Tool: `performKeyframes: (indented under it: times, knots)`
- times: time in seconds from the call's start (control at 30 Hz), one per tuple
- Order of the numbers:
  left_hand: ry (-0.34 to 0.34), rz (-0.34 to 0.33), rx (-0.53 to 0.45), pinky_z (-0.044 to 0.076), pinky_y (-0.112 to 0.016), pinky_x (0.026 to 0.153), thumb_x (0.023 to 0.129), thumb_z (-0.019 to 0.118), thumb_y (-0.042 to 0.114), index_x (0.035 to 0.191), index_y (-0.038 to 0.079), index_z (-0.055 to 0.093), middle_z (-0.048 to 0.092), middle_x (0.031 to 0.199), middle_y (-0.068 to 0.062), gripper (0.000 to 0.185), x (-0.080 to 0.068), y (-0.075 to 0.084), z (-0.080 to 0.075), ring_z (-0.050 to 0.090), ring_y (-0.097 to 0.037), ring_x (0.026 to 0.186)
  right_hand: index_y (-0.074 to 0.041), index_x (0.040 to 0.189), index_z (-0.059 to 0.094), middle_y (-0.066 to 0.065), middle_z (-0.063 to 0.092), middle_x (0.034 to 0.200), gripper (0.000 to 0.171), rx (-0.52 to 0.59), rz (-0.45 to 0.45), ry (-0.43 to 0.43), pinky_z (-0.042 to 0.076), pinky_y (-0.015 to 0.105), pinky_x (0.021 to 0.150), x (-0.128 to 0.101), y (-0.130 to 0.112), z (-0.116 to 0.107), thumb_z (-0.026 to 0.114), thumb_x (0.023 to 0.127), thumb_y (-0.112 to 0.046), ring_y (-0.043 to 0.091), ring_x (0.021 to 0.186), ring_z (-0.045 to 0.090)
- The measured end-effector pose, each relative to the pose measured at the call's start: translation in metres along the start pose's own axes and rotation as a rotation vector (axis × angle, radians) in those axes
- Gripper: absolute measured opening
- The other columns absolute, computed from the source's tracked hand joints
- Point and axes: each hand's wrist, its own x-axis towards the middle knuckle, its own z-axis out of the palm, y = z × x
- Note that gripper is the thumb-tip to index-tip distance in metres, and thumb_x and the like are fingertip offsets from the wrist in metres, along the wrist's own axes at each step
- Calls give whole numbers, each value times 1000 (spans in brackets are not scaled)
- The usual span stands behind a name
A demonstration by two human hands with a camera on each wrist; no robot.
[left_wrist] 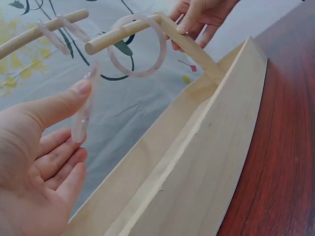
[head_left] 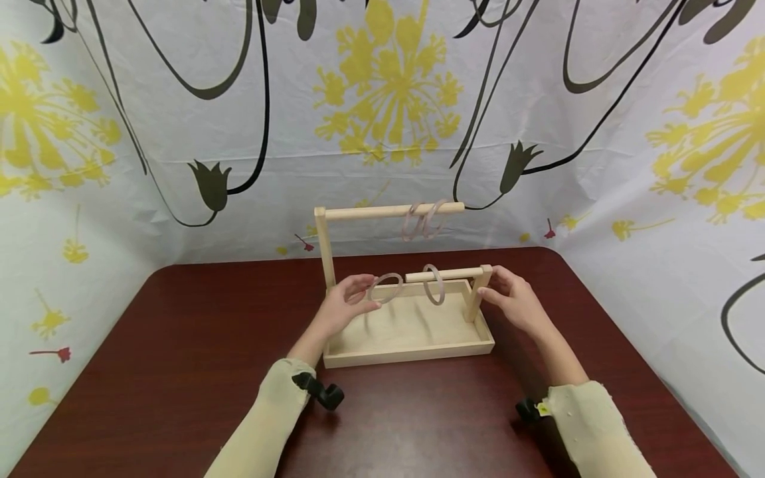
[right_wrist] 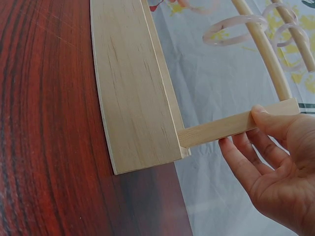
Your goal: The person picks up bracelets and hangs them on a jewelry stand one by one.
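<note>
Left hand (head_left: pixel 343 307) fingers (left_wrist: pixel 59 105) pinching clear ring (head_left: pixel 385 287) just beside lower rod (head_left: pixel 445 273) end, right hand (head_left: pixel 514 302) fingers (right_wrist: pixel 275 120) clamped on short post (head_left: pixel 476 302).

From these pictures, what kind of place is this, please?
Probably a staged recording booth, not a lived-in room: floral printed sheets hang as walls around a dark red table, which holds only a wooden rack with clear bangles.

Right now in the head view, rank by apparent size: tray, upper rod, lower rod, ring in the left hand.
1. tray
2. upper rod
3. lower rod
4. ring pinched by the left hand

The upper rod stands farther back, so its lead is safe.
</note>
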Motion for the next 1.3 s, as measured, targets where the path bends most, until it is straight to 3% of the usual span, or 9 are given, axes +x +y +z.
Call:
performKeyframes:
  times: [0.2, 0.37, 0.57, 0.73, 1.03, 1.3]
  knots:
    - [37, -16, -119, 38, -37, 117, 89, 71, 2, 140, -1, 51, 52, 147, -19, 55, 0, 2, 3, 47, -33, 140, -1, 126, 57, 22, 66, 123, 32, -3, -4, 2, 49, 11, 80, 0, 0, 0, 65, 97, -14, 32, 112, 64]
    - [43, 4, -165, 41, -34, 114, 90, 68, -1, 141, -1, 50, 52, 148, -19, 54, 3, 2, 6, 47, -32, 140, -1, 126, 57, 22, 66, 123, 32, -1, -6, 5, 48, 11, 80, 0, 0, 0, 65, 97, -14, 33, 112, 64]
    - [30, 3, -231, 44, -27, 111, 91, 66, -4, 141, -2, 50, 51, 148, -19, 52, 5, 8, 14, 47, -31, 140, -2, 125, 58, 21, 66, 122, 32, -8, -4, 6, 50, 12, 79, 0, 0, 0, 66, 97, -15, 23, 108, 64]
    - [9, 6, -252, 44, -28, 111, 90, 68, -3, 140, -1, 50, 52, 148, -19, 53, 5, 12, 22, 48, -31, 139, -2, 126, 58, 21, 66, 122, 33, -7, -4, 7, 50, 12, 79, 0, 0, 0, 66, 97, -16, 12, 104, 63]
    - [-6, 8, -220, 40, -36, 115, 88, 70, -3, 140, -3, 50, 53, 146, -20, 56, 5, 11, 36, 48, -33, 138, -2, 126, 58, 21, 66, 123, 33, 1, -6, 6, 50, 12, 80, 0, 0, 1, 65, 97, -15, -3, 99, 59]
    - [-21, 26, -125, 40, -39, 115, 85, 76, 1, 138, 0, 52, 54, 144, -17, 58, 9, 15, 45, 49, -31, 138, -2, 125, 58, 21, 66, 122, 32, -5, -5, 14, 50, 13, 80, 0, 1, 1, 66, 97, -16, 6, 102, 61]
